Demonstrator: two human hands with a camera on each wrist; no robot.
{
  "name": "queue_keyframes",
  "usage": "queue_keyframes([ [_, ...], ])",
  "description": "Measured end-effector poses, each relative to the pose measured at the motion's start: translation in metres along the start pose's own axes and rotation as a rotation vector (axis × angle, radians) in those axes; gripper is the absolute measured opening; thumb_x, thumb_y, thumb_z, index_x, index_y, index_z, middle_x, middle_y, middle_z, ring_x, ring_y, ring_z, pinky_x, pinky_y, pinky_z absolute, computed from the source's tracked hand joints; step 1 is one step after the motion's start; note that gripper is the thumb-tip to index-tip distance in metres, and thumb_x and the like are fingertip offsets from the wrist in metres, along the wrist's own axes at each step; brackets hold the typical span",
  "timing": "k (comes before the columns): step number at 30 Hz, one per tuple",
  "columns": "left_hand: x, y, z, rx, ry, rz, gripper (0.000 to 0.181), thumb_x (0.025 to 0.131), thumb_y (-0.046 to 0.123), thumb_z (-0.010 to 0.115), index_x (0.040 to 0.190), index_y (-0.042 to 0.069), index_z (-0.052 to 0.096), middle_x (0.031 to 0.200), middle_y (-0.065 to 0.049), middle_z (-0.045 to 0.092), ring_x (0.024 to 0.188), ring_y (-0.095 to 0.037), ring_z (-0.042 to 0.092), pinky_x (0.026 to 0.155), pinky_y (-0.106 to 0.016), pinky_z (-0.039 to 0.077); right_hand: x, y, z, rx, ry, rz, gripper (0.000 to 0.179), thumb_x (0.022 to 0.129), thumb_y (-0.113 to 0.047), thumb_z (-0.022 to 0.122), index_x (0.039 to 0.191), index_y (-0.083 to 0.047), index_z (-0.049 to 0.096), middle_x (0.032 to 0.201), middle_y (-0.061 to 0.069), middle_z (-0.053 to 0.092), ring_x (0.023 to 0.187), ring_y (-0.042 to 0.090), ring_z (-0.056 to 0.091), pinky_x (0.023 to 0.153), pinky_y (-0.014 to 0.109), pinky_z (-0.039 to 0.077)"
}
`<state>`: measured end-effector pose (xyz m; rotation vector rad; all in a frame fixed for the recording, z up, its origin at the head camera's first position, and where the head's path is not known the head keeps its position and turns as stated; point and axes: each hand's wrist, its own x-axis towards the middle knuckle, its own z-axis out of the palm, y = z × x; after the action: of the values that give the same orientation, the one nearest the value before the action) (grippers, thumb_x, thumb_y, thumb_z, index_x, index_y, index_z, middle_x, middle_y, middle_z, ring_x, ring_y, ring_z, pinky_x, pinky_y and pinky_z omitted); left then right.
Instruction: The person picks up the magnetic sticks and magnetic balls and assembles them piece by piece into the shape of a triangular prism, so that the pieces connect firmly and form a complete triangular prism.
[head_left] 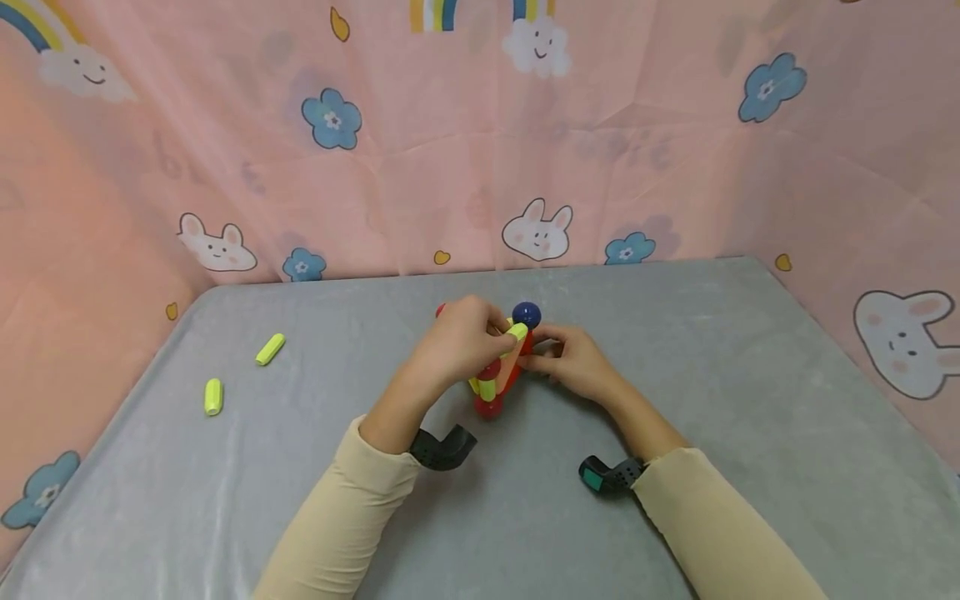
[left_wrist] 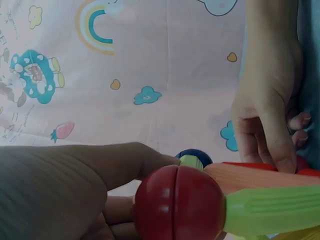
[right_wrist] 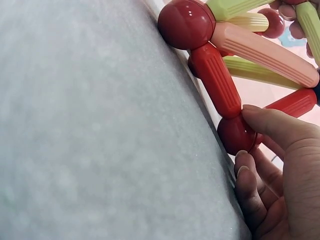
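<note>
A structure of ridged toy rods and balls stands on the table between the two hands. My left hand (head_left: 461, 337) pinches a yellow-green rod (head_left: 517, 331) at its top, beside the dark blue ball (head_left: 527, 314). A red ball (left_wrist: 172, 205) lies close to that hand in the left wrist view. Low on the right side, my right hand (right_wrist: 300, 170) grips a red ball (right_wrist: 235, 136) between thumb and fingers. Red rods (right_wrist: 217, 80) meet at this ball. An orange rod (right_wrist: 265, 52) slants above them. The left hand hides part of the structure in the head view.
Two loose yellow-green rods, a farther one (head_left: 271, 349) and a nearer one (head_left: 213, 397), lie on the left of the grey-covered table (head_left: 525, 533). A pink patterned curtain (head_left: 450, 167) borders the table's back and sides.
</note>
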<state>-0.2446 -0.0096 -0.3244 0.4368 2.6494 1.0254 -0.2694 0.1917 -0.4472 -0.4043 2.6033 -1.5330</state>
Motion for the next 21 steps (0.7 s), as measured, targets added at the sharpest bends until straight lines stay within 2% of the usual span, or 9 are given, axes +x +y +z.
queue_keyframes([
  [5,-0.002,0.000,-0.003,0.027,0.017,-0.011,0.026,0.096,0.018,0.066,0.115,0.002,0.074,0.103,-0.010,0.075,0.081,-0.017,0.070,0.065,-0.027,0.058,0.001,0.001,0.000,0.008,-0.001,0.011,0.035,0.090,-0.025,0.077,0.120,-0.009,0.070,0.109,0.015,0.071,0.068,0.019,0.057,0.059,0.026,0.053],
  [7,-0.002,-0.001,-0.006,0.024,0.000,0.003,0.027,0.097,0.021,0.066,0.114,0.003,0.074,0.103,-0.009,0.075,0.082,-0.016,0.069,0.065,-0.026,0.058,0.001,0.001,0.000,0.015,-0.002,0.008,0.035,0.090,-0.025,0.077,0.120,-0.008,0.070,0.109,0.015,0.071,0.068,0.018,0.057,0.059,0.026,0.052],
  [9,-0.002,-0.005,-0.013,0.018,0.009,0.031,0.027,0.098,0.025,0.065,0.114,0.005,0.074,0.102,-0.008,0.074,0.083,-0.017,0.068,0.067,-0.026,0.057,0.001,0.000,0.000,0.018,-0.005,0.001,0.035,0.090,-0.024,0.077,0.120,-0.008,0.069,0.109,0.015,0.070,0.068,0.018,0.057,0.058,0.025,0.052],
  [11,-0.003,-0.010,-0.023,0.017,0.060,0.052,0.028,0.099,0.029,0.065,0.115,0.008,0.075,0.101,-0.006,0.074,0.086,-0.019,0.068,0.070,-0.029,0.057,0.001,-0.001,0.000,0.016,-0.006,-0.006,0.034,0.090,-0.023,0.077,0.120,-0.008,0.069,0.110,0.015,0.070,0.068,0.018,0.057,0.058,0.025,0.052],
  [13,-0.005,-0.018,-0.035,0.023,0.138,0.055,0.028,0.100,0.030,0.063,0.117,0.010,0.073,0.103,-0.007,0.074,0.092,-0.022,0.068,0.075,-0.034,0.058,0.001,-0.002,0.000,0.005,-0.008,-0.012,0.035,0.090,-0.022,0.077,0.122,-0.008,0.069,0.111,0.015,0.070,0.070,0.018,0.057,0.059,0.025,0.053],
  [15,-0.006,-0.029,-0.046,0.049,0.183,0.036,0.034,0.098,0.031,0.065,0.125,0.010,0.067,0.113,-0.008,0.072,0.104,-0.026,0.066,0.084,-0.040,0.058,0.001,-0.002,0.001,-0.007,-0.002,-0.014,0.037,0.091,-0.021,0.076,0.125,-0.008,0.068,0.113,0.015,0.070,0.073,0.020,0.058,0.060,0.025,0.053],
  [16,-0.007,-0.034,-0.049,0.080,0.170,0.020,0.039,0.097,0.031,0.066,0.130,0.011,0.063,0.120,-0.010,0.070,0.111,-0.028,0.065,0.089,-0.044,0.058,0.001,-0.001,0.001,-0.011,0.004,-0.015,0.038,0.092,-0.021,0.075,0.127,-0.008,0.067,0.116,0.015,0.070,0.075,0.020,0.059,0.060,0.025,0.054],
  [18,-0.005,-0.044,-0.053,0.144,0.091,0.009,0.048,0.094,0.029,0.069,0.137,0.011,0.057,0.132,-0.012,0.065,0.122,-0.032,0.061,0.096,-0.048,0.056,0.001,-0.001,0.001,-0.003,0.031,-0.001,0.042,0.093,-0.020,0.074,0.131,-0.006,0.065,0.122,0.016,0.069,0.079,0.021,0.063,0.061,0.026,0.056],
  [21,0.003,-0.053,-0.048,0.191,-0.046,0.047,0.051,0.091,0.025,0.073,0.137,0.010,0.056,0.133,-0.012,0.063,0.123,-0.032,0.059,0.098,-0.046,0.055,0.001,-0.003,0.001,0.018,0.122,0.064,0.040,0.097,-0.017,0.068,0.134,-0.003,0.062,0.129,0.019,0.067,0.089,0.026,0.069,0.066,0.026,0.060],
])
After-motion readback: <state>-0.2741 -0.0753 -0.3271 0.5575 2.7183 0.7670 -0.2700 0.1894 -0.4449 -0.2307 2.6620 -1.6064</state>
